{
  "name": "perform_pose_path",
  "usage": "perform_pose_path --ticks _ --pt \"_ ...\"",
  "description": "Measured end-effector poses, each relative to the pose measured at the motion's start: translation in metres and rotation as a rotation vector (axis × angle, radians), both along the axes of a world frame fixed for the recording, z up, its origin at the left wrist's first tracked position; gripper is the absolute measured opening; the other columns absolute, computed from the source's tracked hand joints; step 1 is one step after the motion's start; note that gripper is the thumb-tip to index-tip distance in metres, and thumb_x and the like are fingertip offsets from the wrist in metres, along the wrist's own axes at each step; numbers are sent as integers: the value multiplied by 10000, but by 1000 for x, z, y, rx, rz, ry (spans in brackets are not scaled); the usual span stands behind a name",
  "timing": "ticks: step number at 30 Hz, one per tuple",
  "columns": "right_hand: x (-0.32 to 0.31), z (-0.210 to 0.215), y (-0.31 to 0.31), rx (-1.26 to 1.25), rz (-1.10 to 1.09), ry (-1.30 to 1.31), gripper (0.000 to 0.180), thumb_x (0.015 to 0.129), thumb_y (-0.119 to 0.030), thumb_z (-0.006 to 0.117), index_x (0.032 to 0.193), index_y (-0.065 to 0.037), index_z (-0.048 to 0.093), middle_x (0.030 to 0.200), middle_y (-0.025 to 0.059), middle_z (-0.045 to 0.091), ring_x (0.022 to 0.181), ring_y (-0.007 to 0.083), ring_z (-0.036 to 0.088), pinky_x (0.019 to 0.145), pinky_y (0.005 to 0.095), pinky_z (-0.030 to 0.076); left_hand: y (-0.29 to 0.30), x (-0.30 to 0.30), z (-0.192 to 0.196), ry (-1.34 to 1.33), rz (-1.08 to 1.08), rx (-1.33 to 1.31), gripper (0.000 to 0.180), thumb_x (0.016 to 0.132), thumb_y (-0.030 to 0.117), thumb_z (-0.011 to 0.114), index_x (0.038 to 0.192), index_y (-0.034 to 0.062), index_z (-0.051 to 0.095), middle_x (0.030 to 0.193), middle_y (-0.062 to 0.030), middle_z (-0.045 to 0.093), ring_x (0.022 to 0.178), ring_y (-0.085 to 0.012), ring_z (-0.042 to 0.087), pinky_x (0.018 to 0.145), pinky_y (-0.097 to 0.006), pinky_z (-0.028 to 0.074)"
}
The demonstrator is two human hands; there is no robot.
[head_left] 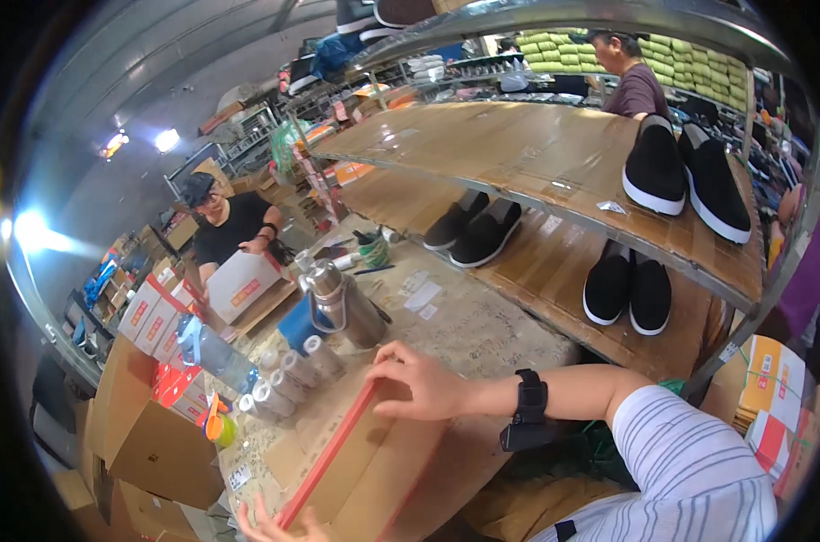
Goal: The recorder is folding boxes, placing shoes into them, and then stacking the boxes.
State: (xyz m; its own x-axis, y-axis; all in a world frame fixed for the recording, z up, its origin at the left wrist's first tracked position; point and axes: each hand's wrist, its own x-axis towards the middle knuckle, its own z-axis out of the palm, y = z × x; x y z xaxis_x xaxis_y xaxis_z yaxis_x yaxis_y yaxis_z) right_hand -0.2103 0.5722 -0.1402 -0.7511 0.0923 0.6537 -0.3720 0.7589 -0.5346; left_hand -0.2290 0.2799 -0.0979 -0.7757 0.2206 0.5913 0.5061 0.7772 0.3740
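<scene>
STEP: pressing flat brown cardboard shoe box with red edge (pixel 356 452) on the table (pixel 482 334) | METHOD: keep palm pressure even along the red edge, box square to the table | HANDS: right hand (pixel 419 384) open, fingers spread on box top; left hand (pixel 270 527) at the near corner, grip cannot be told | LOOK: plain tan panels, thin red rim, undented

Speckled worktable (pixel 482 339) under a flattened cardboard box (pixel 365 452), tape rolls (pixel 288 379), a metal jug (pixel 342 307), and paper labels (pixel 421 298).
</scene>
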Motion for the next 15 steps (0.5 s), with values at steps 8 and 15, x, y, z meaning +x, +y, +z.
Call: perform_pose_path --ticks 8,15 --pt "38 -68 103 166 -319 -286 306 846 -374 571 967 -110 669 1166 166 515 994 334 569 856 418 459 8 -29 -79 19 54 -664 546 903 478 445 1358 177 426 1347 -203 437 1262 -390 378 987 -594 292" --pt "206 -49 275 439 -1602 -577 377 782 -405 643 1021 -115 666 1125 157 602 1087 318 548 931 469 383 13 -23 -70 -47 45 -584 560 894 506 443 1369 209 418 1345 -196 436 1252 -421 370 988 -594 286"
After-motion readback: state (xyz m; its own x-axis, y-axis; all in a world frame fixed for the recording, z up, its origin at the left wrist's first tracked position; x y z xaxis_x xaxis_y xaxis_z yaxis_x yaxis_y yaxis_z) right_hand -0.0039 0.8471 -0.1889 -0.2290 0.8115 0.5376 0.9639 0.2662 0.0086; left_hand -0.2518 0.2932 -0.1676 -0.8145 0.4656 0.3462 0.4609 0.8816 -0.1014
